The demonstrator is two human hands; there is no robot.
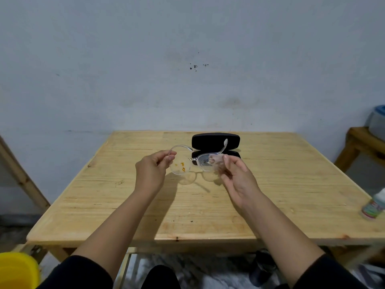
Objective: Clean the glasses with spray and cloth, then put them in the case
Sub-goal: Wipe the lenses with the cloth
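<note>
Dim, even indoor light falls from above and slightly behind, casting soft shadows of the arms onto the worktop [270,184], while wide-angle distortion bends the frame edges and the far-right bottle [374,206] is blurred.

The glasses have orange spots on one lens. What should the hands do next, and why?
Probably reach for the spray bottle at the table's right edge. The glasses are held above the table by the left hand and right hand, and the lens near the left hand carries orange specks, so cleaning seems unfinished.
</note>
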